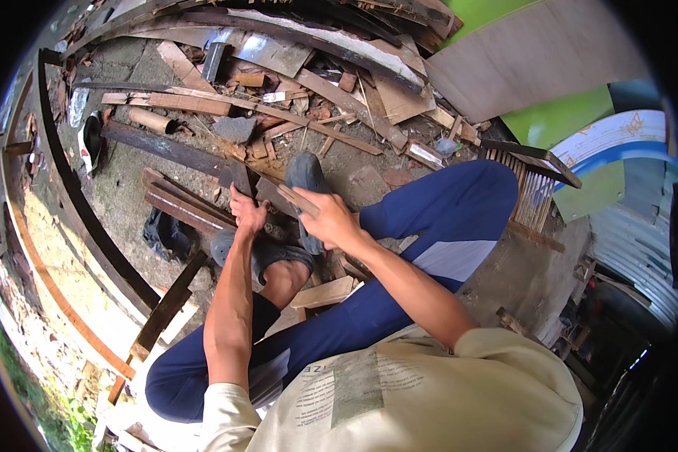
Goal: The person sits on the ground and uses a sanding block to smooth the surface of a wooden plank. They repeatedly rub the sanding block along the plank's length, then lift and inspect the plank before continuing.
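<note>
My right hand [330,218] is closed round the light wooden handle [301,202] of a tool. A flat, dark, blade-like part [274,197] extends from it toward my left hand; its exact kind is unclear. The fingers of my left hand [248,212] grip the end of a dark piece of wood [236,175], thumb toward the tool. A long dark plank [166,149] stretches away to the left behind that piece. Just below my hands are my feet in dark grey clogs [306,175], one on each side of the work.
Scrap boards and offcuts [278,105] litter the concrete ground ahead. More planks [184,202] and a black plastic bag [166,233] lie left of my feet. A dark frame bar [75,188] curves along the left. A slatted wooden piece [531,181] stands beside my right knee.
</note>
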Tool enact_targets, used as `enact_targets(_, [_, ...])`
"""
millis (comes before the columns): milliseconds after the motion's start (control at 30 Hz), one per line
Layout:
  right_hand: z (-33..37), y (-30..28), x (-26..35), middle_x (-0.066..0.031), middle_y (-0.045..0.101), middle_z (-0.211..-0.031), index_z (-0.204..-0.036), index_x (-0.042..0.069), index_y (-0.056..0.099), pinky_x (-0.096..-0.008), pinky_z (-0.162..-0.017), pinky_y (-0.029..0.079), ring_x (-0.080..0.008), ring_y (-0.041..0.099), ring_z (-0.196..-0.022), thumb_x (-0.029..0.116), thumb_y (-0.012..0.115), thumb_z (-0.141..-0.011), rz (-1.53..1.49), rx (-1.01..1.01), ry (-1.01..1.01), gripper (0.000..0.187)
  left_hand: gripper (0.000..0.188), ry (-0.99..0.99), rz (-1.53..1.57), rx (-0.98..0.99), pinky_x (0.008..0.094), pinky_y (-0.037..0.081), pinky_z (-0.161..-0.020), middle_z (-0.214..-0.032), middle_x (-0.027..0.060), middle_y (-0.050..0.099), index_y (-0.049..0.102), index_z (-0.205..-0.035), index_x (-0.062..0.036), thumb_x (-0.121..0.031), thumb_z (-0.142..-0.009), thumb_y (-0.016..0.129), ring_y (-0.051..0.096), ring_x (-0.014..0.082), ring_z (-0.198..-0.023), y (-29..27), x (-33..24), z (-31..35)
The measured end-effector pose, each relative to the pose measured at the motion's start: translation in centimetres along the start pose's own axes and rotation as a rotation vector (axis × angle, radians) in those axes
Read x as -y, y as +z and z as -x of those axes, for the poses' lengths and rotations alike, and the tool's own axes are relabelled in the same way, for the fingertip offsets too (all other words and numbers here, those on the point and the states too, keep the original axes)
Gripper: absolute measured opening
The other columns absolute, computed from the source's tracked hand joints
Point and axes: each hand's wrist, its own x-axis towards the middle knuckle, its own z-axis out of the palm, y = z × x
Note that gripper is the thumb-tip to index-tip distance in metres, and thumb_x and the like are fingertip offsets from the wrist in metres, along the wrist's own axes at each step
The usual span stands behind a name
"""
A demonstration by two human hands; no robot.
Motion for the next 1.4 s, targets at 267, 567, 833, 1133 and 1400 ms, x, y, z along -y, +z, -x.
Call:
enact_targets(267, [5.6, 0.2, -3.9, -0.0262, 0.072, -0.091, -0.139, 0.005, 0.061, -0.0410, -0.077, 0.059, -0.0383, 0.072, -0.082, 0.011, 0.065, -0.086, 0.075, -0.175, -0.289, 0.054, 0.125, -0.053, 0.001, 0.011, 0.0577, 0.031, -0.116, -0.157, 0.0285, 0.023, -0.007, -0.163, -0.0151, -0.028, -0.080, 0.086, 0.028, 0.0482, -0.144, -0.8, -1.1, 0.7])
enact_targets(567, [3.1, -0.1, -3.8, -0.0294, 0.071, -0.103, -0.137, 0.004, 0.062, -0.0435, -0.086, 0.058, -0.0413, 0.072, -0.100, 0.011, 0.066, -0.083, -0.078, -0.006, -0.088, 0.054, 0.125, -0.068, 0.046, 0.030, 0.0618, 0.027, -0.116, -0.160, 0.0252, 0.018, -0.009, -0.162, -0.0167, -0.027, -0.081, 0.086, 0.023, 0.0450, -0.148, -1.2, -1.5, 0.4])
enact_targets(833, [-3.0, 1.8, -0.6, -0.0176, 0.074, -0.086, -0.139, 0.005, 0.063, -0.0347, -0.072, 0.060, -0.0206, 0.065, -0.063, 0.006, 0.059, -0.086, 0.029, 0.013, -0.007, 0.053, 0.125, -0.046, 0.063, 0.061, 0.0621, 0.024, -0.117, -0.159, 0.0232, 0.019, -0.010, -0.162, -0.0193, -0.026, -0.081, 0.085, 0.020, 0.0435, -0.149, -0.7, -1.7, 1.0])
enact_targets(1133, [-2.1, 3.4, -4.2, -0.0290, 0.072, -0.109, -0.136, 0.002, 0.064, -0.0414, -0.088, 0.058, -0.0407, 0.072, -0.102, 0.012, 0.066, -0.084, -0.103, -0.095, -0.106, 0.052, 0.123, -0.088, 0.037, 0.083, 0.0642, 0.023, -0.116, -0.160, 0.0234, 0.017, -0.008, -0.162, -0.0200, -0.025, -0.082, 0.085, 0.020, 0.0430, -0.149, -0.9, -2.5, 0.9])
enact_targets(1400, [4.8, 0.0, -4.9, -0.0306, 0.072, -0.105, -0.134, -0.001, 0.064, -0.0431, -0.088, 0.058, -0.0386, 0.073, -0.102, 0.005, 0.064, -0.080, -0.067, -0.088, -0.224, 0.055, 0.121, -0.095, 0.056, 0.043, 0.0640, 0.027, -0.115, -0.160, 0.0235, 0.017, -0.005, -0.162, -0.0200, -0.025, -0.081, 0.085, 0.022, 0.0442, -0.149, -1.5, -1.8, 1.2])
